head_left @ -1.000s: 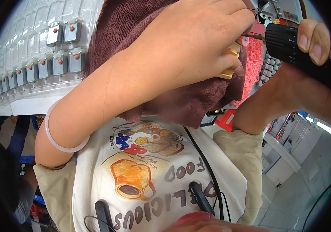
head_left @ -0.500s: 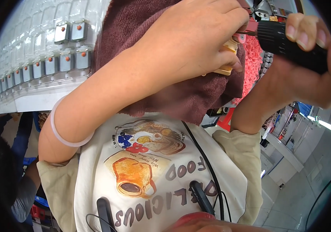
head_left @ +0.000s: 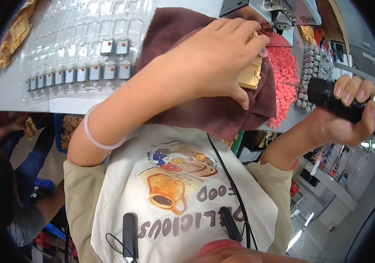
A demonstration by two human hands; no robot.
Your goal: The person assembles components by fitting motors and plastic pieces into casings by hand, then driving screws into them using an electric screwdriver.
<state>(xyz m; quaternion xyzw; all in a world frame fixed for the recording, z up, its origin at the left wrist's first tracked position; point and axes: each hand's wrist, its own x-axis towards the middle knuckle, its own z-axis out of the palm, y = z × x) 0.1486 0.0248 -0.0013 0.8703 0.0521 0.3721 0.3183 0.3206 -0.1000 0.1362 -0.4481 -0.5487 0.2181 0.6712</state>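
Observation:
Curved over a pale yellow plastic part (head_left: 249,76), my left hand (head_left: 222,59) has its fingers along the far side and its thumb by the near edge. The hand hides much of the part, which lies on a folded brown towel (head_left: 174,39). A small pink ring (head_left: 263,52) shows at the part's right side. Out to the right, my right hand (head_left: 349,111) is wrapped around a black power screwdriver (head_left: 323,92). Its thin bit points left, over a heap of small pink pieces (head_left: 284,65), apart from the yellow part.
A clear plastic tray (head_left: 82,33) on the left holds several grey metal blocks with orange dots. Beyond the towel stands a boxy machine (head_left: 248,11). Small pale-grey parts (head_left: 308,65) lie in rows at right. Another person (head_left: 38,219) sits at lower left.
The screwdriver has drawn back from the yellow part, its bit now clear of it. My left thumb has slid off the part's face to its near edge. The view has shifted, showing more table.

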